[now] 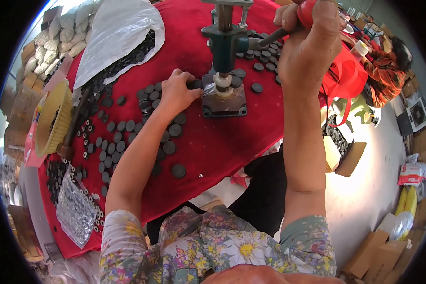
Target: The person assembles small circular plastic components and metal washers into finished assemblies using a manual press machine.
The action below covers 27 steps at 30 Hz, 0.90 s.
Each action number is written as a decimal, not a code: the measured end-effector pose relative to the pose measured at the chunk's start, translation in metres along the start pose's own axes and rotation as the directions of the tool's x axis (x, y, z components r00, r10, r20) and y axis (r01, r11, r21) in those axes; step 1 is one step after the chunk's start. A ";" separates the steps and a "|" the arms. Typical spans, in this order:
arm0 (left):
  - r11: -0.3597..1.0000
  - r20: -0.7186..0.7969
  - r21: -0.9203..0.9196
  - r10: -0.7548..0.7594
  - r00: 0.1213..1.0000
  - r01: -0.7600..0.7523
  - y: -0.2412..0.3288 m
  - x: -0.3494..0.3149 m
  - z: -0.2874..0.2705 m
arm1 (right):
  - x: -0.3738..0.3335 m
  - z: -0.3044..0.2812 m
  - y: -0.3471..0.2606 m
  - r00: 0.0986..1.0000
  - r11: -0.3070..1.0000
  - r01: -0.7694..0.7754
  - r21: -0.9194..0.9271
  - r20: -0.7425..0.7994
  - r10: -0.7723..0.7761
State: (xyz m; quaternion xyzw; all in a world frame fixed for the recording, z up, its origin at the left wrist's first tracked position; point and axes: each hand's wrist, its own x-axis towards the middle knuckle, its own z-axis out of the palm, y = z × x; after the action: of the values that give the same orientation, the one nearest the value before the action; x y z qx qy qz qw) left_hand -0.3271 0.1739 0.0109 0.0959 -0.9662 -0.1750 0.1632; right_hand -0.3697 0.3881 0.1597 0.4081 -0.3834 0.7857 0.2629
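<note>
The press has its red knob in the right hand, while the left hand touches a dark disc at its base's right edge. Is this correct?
Not quite: the head view shows the left hand touching the dark disc at the left edge of the base. The rest is correct.

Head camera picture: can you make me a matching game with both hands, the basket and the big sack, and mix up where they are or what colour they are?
1. Right hand
2. Left hand
3. Basket
4. Sack

A. Pale yellow
B. At a black disc beside the press
C. White
D. On the red knob

Pairs: 1-D; 2-B; 3-A; 4-C
</note>
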 end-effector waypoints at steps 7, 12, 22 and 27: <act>0.942 0.068 -0.323 0.114 0.991 -0.087 0.039 -0.003 0.011 | 0.004 -0.002 0.017 0.993 0.578 -0.056 0.814 0.104 -0.051; 0.937 -0.004 -0.346 0.052 0.999 -0.050 0.043 0.001 0.020 | -0.001 0.001 -0.001 1.000 0.999 0.009 -0.034 -0.010 -0.009; 0.954 -0.108 -0.292 0.042 0.993 -0.072 0.032 -0.008 0.021 | -0.032 -0.020 -0.005 0.997 0.978 -0.045 -0.205 0.046 0.056; 0.967 -0.099 -0.249 0.035 0.994 -0.058 -0.003 -0.015 -0.009 | -0.141 -0.066 0.009 0.973 0.956 0.205 -0.209 0.146 -0.177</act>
State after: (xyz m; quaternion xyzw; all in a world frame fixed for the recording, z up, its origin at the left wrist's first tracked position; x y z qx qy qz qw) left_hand -0.3092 0.1718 0.0135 0.0598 -0.9294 -0.2875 0.2235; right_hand -0.3310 0.4223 0.0129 0.4598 -0.4433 0.6816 0.3571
